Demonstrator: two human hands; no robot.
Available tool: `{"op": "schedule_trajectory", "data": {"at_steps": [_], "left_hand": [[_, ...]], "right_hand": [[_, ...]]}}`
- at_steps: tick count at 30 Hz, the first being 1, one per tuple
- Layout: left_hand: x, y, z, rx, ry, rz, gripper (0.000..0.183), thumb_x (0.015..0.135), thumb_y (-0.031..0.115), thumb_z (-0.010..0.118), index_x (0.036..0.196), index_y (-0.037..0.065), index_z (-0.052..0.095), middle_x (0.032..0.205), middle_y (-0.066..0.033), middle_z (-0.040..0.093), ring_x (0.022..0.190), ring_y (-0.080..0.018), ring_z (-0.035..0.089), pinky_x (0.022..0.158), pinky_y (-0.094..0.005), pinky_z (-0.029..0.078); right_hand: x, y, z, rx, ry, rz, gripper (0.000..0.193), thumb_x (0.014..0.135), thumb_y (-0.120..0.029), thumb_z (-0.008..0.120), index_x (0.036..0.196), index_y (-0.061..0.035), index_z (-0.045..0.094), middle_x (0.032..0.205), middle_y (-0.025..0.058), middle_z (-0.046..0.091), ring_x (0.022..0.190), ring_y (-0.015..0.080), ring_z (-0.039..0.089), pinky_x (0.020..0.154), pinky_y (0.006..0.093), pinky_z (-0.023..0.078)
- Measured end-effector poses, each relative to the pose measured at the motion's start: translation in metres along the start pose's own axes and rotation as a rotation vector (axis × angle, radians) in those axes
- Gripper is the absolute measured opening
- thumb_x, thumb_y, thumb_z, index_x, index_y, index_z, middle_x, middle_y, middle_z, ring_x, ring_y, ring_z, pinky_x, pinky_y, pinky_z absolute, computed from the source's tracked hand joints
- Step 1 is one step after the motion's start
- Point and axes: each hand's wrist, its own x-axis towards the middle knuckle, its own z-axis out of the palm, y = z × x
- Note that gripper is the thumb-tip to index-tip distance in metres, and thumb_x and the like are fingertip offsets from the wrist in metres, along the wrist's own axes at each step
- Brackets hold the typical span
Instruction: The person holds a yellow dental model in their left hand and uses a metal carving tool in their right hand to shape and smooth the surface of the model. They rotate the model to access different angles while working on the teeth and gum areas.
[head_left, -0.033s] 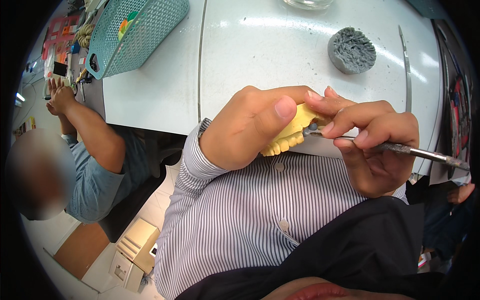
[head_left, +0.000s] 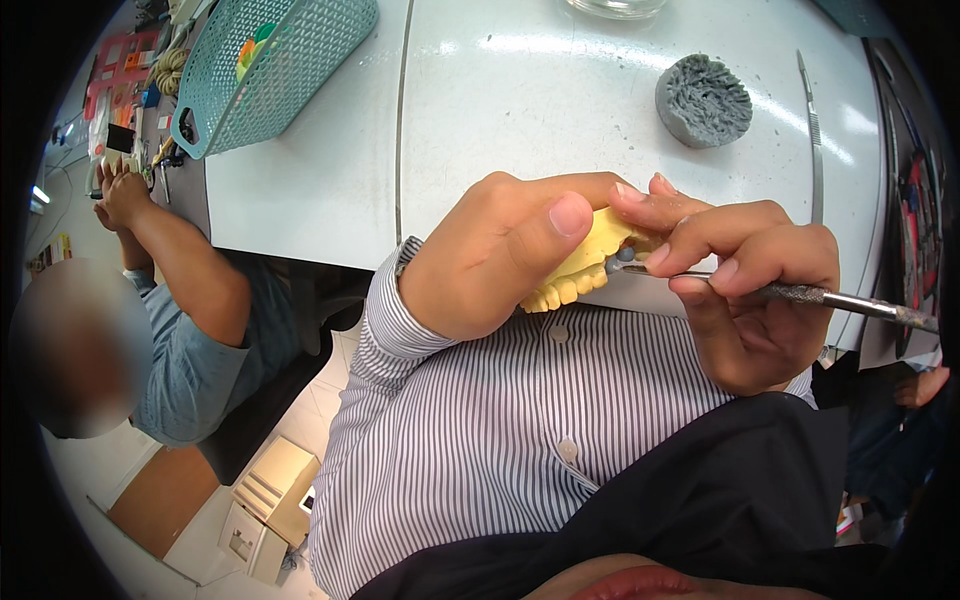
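My left hand (head_left: 500,255) is closed round a yellow dental cast (head_left: 575,277), its thumb lying over the near side. Moulded teeth show along the cast's lower edge, and small grey wax teeth (head_left: 622,262) sit at its right end. Between thumb and fingers, my right hand (head_left: 765,290) grips a slim metal wax carver (head_left: 800,293) with a knurled handle. The carver's tip meets the grey wax, while a fingertip of this hand rests close to the cast. Part of the cast is hidden behind my left fingers.
Beyond my hands, a round grey wax block (head_left: 704,102) with a gouged top stands on the white table (head_left: 500,110). A slim metal knife (head_left: 812,130) lies to the right, near dark tool cases. A teal basket (head_left: 275,85) stands far left; a co-worker (head_left: 190,350) sits left.
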Motion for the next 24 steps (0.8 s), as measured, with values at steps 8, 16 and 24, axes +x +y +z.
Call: {"op": "schedule_trajectory", "data": {"at_steps": [8, 16, 24], "left_hand": [[0.002, 0.0, -0.006, 0.037, -0.02, 0.064, 0.062, 0.092, 0.044, 0.021, 0.103, -0.004, 0.058, 0.078, -0.0149, 0.062, 0.069, -0.0188, 0.06, 0.06, -0.0259, 0.046], [0.001, 0.001, 0.007, 0.0, -0.007, 0.042, 0.06, 0.092, 0.042, 0.022, 0.104, -0.005, 0.057, 0.078, -0.0155, 0.062, 0.069, -0.0193, 0.061, 0.06, -0.0258, 0.046], [0.002, 0.004, 0.019, -0.005, -0.016, -0.004, 0.059, 0.092, 0.042, 0.023, 0.105, -0.004, 0.057, 0.077, -0.0145, 0.062, 0.067, -0.0181, 0.06, 0.059, -0.0253, 0.046]], "right_hand": [[0.002, -0.003, 0.006, 0.017, 0.043, 0.022, 0.023, 0.081, 0.009, 0.054, 0.092, -0.0044, 0.039, 0.084, 0.0153, 0.059, 0.099, 0.0359, 0.059, 0.097, 0.0471, 0.04], [-0.008, -0.004, 0.003, 0.065, 0.099, 0.019, 0.024, 0.08, 0.011, 0.054, 0.092, -0.0046, 0.041, 0.085, 0.0153, 0.059, 0.099, 0.0353, 0.059, 0.097, 0.0457, 0.04], [-0.018, -0.01, -0.002, 0.096, 0.145, 0.06, 0.024, 0.079, 0.012, 0.054, 0.092, -0.0045, 0.041, 0.084, 0.0152, 0.059, 0.099, 0.0353, 0.059, 0.097, 0.045, 0.04]]}}
